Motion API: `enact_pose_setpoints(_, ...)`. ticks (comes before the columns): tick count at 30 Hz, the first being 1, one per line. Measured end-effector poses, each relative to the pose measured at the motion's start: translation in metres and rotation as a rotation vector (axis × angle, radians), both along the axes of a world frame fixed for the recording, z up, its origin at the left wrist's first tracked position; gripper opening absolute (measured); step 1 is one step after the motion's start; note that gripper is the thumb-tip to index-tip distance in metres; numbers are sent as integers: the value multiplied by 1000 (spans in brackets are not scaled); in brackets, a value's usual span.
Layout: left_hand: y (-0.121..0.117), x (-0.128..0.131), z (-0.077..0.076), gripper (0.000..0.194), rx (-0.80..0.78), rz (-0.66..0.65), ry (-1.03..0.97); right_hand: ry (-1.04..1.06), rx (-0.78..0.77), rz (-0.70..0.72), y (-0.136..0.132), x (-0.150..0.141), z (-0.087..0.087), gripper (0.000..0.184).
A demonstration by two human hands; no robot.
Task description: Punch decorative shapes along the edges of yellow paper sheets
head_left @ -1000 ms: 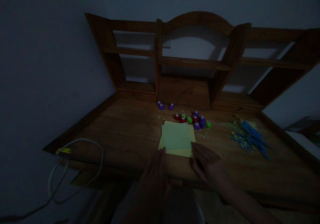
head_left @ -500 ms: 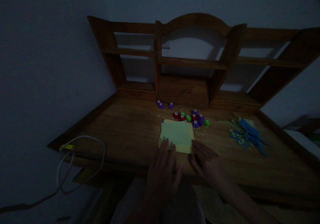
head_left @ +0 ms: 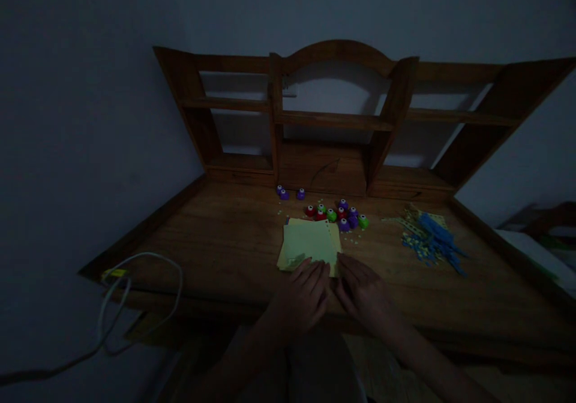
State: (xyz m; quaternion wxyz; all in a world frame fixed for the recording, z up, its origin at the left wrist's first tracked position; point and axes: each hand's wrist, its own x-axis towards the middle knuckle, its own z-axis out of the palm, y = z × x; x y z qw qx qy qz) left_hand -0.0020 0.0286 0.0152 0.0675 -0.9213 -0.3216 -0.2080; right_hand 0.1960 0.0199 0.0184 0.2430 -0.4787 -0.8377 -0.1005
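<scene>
A pale green sheet of paper [head_left: 310, 239] with small holes along its right side lies on yellowish sheets [head_left: 282, 260] at the desk's front. Its bottom edge shows a fold or crease. My left hand [head_left: 302, 295] has its fingers bunched together on that lower edge, near the right end. At the lower right corner, my right hand [head_left: 363, 286] is closed on the paper's edge with fingers together and thumb below. Both sets of fingertips nearly meet. Dim light hides how the thumbs sit against the paper.
Several purple, red and green eye-shaped toppers [head_left: 332, 214] stand behind the paper, with tiny paper bits around. A pile of blue and yellow paper scraps [head_left: 434, 238] lies right. A white cable [head_left: 180, 277] loops over the left front edge. A wooden shelf unit [head_left: 333, 118] backs the desk [head_left: 225, 229].
My left hand has slid right along the paper's lower edge, its fingers going from spread to bunched. My right hand stays at the corner. The view has shifted slightly.
</scene>
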Motion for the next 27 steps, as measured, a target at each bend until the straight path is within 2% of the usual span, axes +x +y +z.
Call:
enact_pose_setpoints(9, 4, -19, 12, 43, 10, -7, 36, 41, 5, -2, 0, 1, -3, 37)
enact_pose_setpoints(17, -1, -55, 11, 48, 112, -6, 72, 38, -2, -6, 1, 1, -2, 33)
enact_pose_setpoints(27, -9, -84, 6, 48, 145, 65, 94, 48, 5, -1, 0, 1, 0, 33)
